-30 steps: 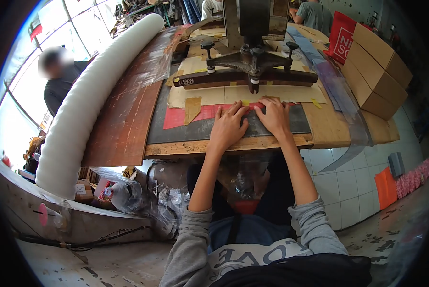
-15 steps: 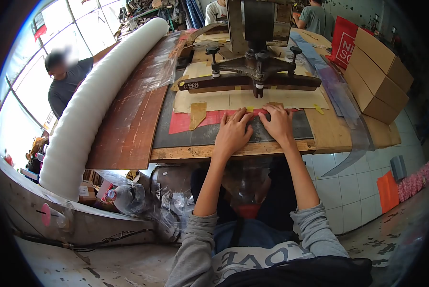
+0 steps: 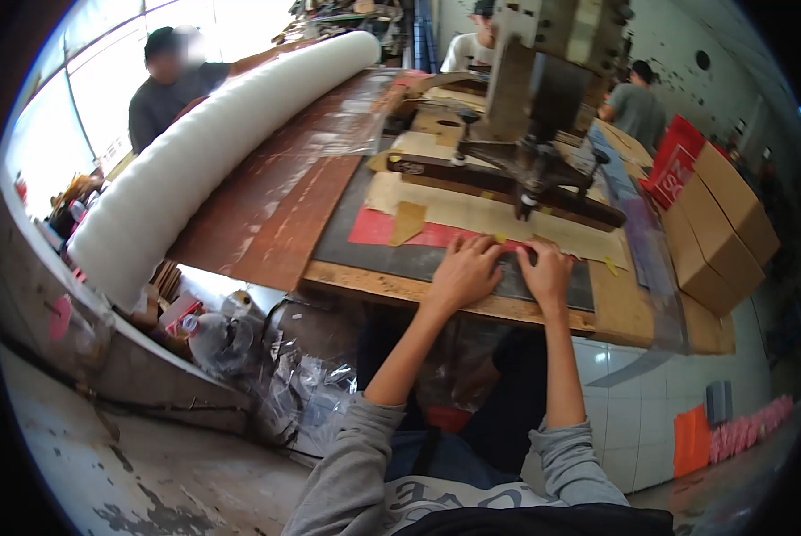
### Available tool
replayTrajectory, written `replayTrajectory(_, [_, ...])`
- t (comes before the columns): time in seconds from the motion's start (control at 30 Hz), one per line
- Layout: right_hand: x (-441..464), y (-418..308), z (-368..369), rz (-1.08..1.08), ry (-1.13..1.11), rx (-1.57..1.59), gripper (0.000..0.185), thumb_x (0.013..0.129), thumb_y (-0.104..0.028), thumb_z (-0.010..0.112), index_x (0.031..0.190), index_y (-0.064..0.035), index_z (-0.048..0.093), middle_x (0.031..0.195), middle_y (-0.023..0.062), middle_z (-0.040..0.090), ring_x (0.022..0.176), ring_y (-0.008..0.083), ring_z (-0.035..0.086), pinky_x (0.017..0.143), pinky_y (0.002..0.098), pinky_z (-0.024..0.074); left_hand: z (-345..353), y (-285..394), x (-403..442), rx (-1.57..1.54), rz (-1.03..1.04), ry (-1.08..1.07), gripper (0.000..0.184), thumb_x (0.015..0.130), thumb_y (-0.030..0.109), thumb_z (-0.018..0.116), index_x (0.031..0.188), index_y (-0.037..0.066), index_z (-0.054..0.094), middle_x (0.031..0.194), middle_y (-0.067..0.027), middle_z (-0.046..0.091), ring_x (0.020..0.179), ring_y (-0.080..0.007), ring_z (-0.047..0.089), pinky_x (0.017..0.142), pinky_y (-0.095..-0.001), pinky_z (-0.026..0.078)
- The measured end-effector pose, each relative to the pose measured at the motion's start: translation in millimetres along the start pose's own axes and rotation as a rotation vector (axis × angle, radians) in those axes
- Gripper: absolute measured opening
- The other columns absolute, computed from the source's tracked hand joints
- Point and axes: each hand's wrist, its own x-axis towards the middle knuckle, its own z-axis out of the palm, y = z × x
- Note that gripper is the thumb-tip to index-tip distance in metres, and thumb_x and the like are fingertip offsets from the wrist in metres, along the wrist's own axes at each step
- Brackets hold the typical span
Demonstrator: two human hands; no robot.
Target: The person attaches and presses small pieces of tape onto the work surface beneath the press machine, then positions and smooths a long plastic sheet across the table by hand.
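A strip of red sheet material (image 3: 372,228) lies on a dark grey pad (image 3: 347,248), its far part under a cream board (image 3: 445,207). My left hand (image 3: 468,271) rests on the near edge of the red sheet, fingers spread and lying over it. Beside it, my right hand (image 3: 546,272) touches the same edge with bent fingers, the thumb apart from them; the fingertips are partly hidden. Brown tape (image 3: 407,223) lies across the red sheet and the board. Just above the board hangs the dark metal bar (image 3: 490,181) of a press (image 3: 543,116).
A long white foam roll (image 3: 213,152) lies along the left of the brown-topped table (image 3: 284,241). Cardboard boxes (image 3: 722,223) and a red bag (image 3: 673,165) stand at the right. One person (image 3: 172,89) is behind the roll; two more work at the back.
The camera view has tilted and turned, so the table appears lower and slanted. Both hands remain at the red sheet's edge, the right fingers looking a little more bent.
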Motion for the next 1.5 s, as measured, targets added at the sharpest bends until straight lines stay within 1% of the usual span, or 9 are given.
replayTrajectory(0.2, [0, 0, 0, -0.020, 0.009, 0.000, 0.026, 0.083, -0.030, 0.063, 0.099, -0.0095, 0.069, 0.105, 0.0071, 0.067, 0.105, 0.0248, 0.058, 0.094, 0.0484, 0.0353, 3, -1, 3, 0.032, 0.001, -0.007, 0.040, 0.089, 0.031, 0.053, 0.124, 0.012, 0.055, 0.135, -0.0115, 0.049, 0.129, -0.0265, 0.041, 0.107, -0.0530, 0.028])
replayTrajectory(0.57, [2, 0, 3, -0.016, 0.037, 0.006, 0.025, 0.081, -0.026, 0.064, 0.098, -0.0073, 0.069, 0.107, 0.0066, 0.067, 0.106, 0.0233, 0.057, 0.094, 0.0468, 0.0358, 9, -4, 6, 0.044, 0.014, 0.011, 0.034, 0.091, 0.022, 0.047, 0.123, 0.014, 0.055, 0.135, -0.0099, 0.050, 0.128, -0.0254, 0.043, 0.107, -0.0504, 0.028])
replayTrajectory(0.77, [3, 4, 8, -0.004, 0.030, 0.039, 0.026, 0.080, -0.025, 0.065, 0.099, -0.0078, 0.068, 0.109, 0.0057, 0.066, 0.108, 0.0229, 0.057, 0.094, 0.0480, 0.0358, 6, -2, 8, 0.052, -0.008, -0.024, 0.034, 0.093, 0.022, 0.045, 0.125, 0.015, 0.053, 0.137, -0.0092, 0.048, 0.131, -0.0244, 0.040, 0.108, -0.0507, 0.027])
replayTrajectory(0.87, [4, 3, 9, 0.002, 0.025, 0.047, 0.026, 0.080, -0.025, 0.066, 0.099, -0.0078, 0.068, 0.109, 0.0055, 0.066, 0.108, 0.0230, 0.056, 0.095, 0.0492, 0.0353, 10, -3, 8, 0.056, 0.000, 0.008, 0.033, 0.093, 0.023, 0.044, 0.123, 0.013, 0.054, 0.135, -0.0110, 0.049, 0.129, -0.0234, 0.043, 0.107, -0.0521, 0.028])
replayTrajectory(1.07, [4, 1, 7, 0.010, 0.015, 0.035, 0.026, 0.081, -0.025, 0.065, 0.101, -0.0078, 0.068, 0.109, 0.0054, 0.066, 0.108, 0.0229, 0.056, 0.094, 0.0530, 0.0358, 9, -2, 9, 0.059, -0.017, -0.026, 0.034, 0.094, 0.023, 0.043, 0.124, 0.014, 0.054, 0.137, -0.0092, 0.048, 0.131, -0.0215, 0.041, 0.107, -0.0523, 0.027])
replayTrajectory(1.17, [4, -2, 4, 0.008, 0.019, 0.006, 0.026, 0.082, -0.025, 0.065, 0.101, -0.0082, 0.067, 0.109, 0.0054, 0.066, 0.107, 0.0231, 0.057, 0.095, 0.0544, 0.0356, 8, -2, 10, 0.068, -0.035, -0.060, 0.034, 0.094, 0.022, 0.043, 0.127, 0.015, 0.052, 0.139, -0.0085, 0.046, 0.132, -0.0236, 0.039, 0.107, -0.0520, 0.027])
replayTrajectory(1.27, [5, -2, 4, 0.037, -0.003, 0.042, 0.025, 0.082, -0.024, 0.064, 0.101, -0.0085, 0.067, 0.109, 0.0054, 0.066, 0.107, 0.0234, 0.058, 0.096, 0.0555, 0.0343, 7, -2, 10, 0.071, -0.029, -0.058, 0.034, 0.094, 0.023, 0.043, 0.127, 0.016, 0.051, 0.140, -0.0082, 0.045, 0.132, -0.0234, 0.039, 0.107, -0.0520, 0.027])
replayTrajectory(1.37, [4, -2, 4, 0.026, 0.018, 0.021, 0.025, 0.082, -0.024, 0.064, 0.101, -0.0086, 0.067, 0.109, 0.0052, 0.066, 0.106, 0.0235, 0.058, 0.097, 0.0565, 0.0336, 11, -4, 11, 0.068, -0.016, -0.026, 0.034, 0.094, 0.024, 0.042, 0.126, 0.016, 0.053, 0.139, -0.0084, 0.047, 0.131, -0.0204, 0.040, 0.107, -0.0525, 0.027])
replayTrajectory(1.5, [4, -4, 3, 0.024, 0.019, 0.006, 0.025, 0.082, -0.024, 0.064, 0.101, -0.0087, 0.067, 0.110, 0.0047, 0.065, 0.108, 0.0227, 0.057, 0.096, 0.0570, 0.0337, 11, -5, 11, 0.071, -0.013, -0.029, 0.034, 0.094, 0.024, 0.042, 0.126, 0.016, 0.053, 0.139, -0.0085, 0.046, 0.131, -0.0205, 0.040, 0.107, -0.0527, 0.027])
